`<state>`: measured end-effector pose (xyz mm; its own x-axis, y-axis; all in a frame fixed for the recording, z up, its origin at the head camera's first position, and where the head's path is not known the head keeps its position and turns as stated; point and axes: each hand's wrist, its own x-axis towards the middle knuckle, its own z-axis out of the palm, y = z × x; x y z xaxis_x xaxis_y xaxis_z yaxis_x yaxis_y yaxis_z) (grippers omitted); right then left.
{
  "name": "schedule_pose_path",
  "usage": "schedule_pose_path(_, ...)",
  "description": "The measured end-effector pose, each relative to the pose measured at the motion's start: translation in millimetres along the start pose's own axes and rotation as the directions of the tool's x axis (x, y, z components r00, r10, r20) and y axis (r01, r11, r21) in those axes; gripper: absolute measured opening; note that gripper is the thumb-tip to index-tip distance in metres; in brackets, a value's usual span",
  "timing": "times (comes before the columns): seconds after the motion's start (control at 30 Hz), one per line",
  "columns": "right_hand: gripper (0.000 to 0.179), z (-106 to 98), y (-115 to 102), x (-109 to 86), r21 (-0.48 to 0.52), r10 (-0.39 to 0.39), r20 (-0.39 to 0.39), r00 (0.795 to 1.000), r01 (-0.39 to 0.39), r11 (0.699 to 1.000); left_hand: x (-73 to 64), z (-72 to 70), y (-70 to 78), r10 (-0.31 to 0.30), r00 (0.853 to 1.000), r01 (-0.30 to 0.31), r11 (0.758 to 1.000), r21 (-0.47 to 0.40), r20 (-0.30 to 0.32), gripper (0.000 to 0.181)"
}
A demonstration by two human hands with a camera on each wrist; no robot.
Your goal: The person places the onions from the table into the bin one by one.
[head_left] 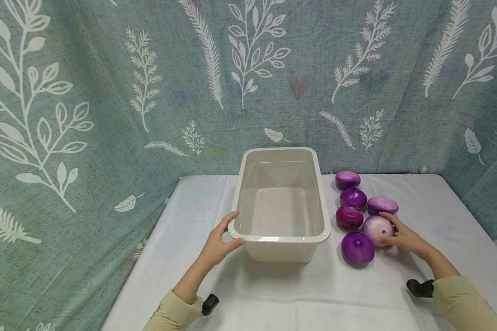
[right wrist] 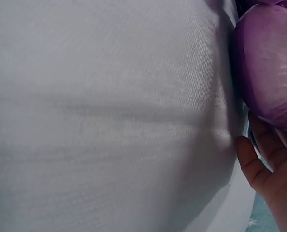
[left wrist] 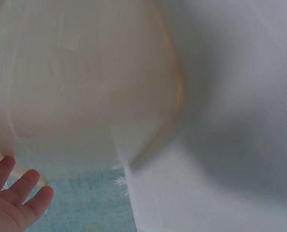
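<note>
A deep beige plastic bin (head_left: 281, 250) stands on the white-covered table, with no contents visible. My left hand (head_left: 217, 247) is at its front left corner, with the thumb along the front rim and the fingers along the left side. Those fingers look straight in the left wrist view. To the right of the bin lies a cluster of purple onions. My right hand (head_left: 410, 240) holds a pale purple-and-white onion (head_left: 373, 229) between thumb and fingers. In the right wrist view, fingers bend close beside that onion (right wrist: 264, 67).
A dark purple onion (head_left: 357, 249) lies in front of the held one. Behind it are a magenta onion (head_left: 349, 216), a paler onion (head_left: 383, 205), another purple onion (head_left: 353, 197) and the farthest onion (head_left: 347, 179). A green leaf-patterned curtain (head_left: 248, 128) closes off the table's back.
</note>
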<state>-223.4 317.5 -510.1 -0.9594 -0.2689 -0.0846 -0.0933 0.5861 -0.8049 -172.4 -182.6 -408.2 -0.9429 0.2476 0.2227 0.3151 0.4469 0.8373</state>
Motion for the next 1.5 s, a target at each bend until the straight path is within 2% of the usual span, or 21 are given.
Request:
schedule_pose_path(0.17,0.072,1.8,-3.3,1.9,0.000,0.021,-0.017,1.000,-0.021,1.000,-1.0,-0.1,0.5,-0.006,1.000,0.006,1.000,-0.001,-0.001,0.068)
schedule_pose_path(0.5,0.075,-3.7,-7.2,1.1,-0.041,0.046,0.012,0.999,-0.045,0.998,-1.2,-1.0,-0.1,0.010,1.000,-0.010,1.000,-0.015,0.004,0.068)
schedule_pose_path(0.77,0.065,-19.8,-18.3,3.6,-0.071,-0.012,-0.010,1.000,0.011,0.997,-1.5,-2.5,-0.5,-0.001,1.000,0.001,1.000,0.002,-0.006,0.068)
schedule_pose_path(0.93,0.062,-22.0,-19.9,7.5,-0.078,-0.030,0.055,0.998,0.035,0.996,-1.2,-3.3,0.0,-0.004,1.000,0.004,1.000,0.017,-0.013,0.068)
schedule_pose_path(1.03,0.069,-18.7,-19.2,8.1,-0.073,0.007,0.094,0.996,0.000,0.997,-1.5,-3.4,1.3,-0.002,1.000,0.002,1.000,0.016,-0.005,0.067)
schedule_pose_path(1.17,0.076,-12.4,-20.3,9.2,-0.050,0.053,0.098,0.994,-0.048,0.998,-2.7,-3.4,3.7,0.004,1.000,-0.004,1.000,0.010,-0.001,0.066)
schedule_pose_path(1.5,0.074,0.7,-12.2,13.4,-0.007,0.092,0.088,0.992,-0.091,0.996,-5.4,-3.4,2.0,0.005,1.000,-0.005,1.000,0.013,0.010,0.069)
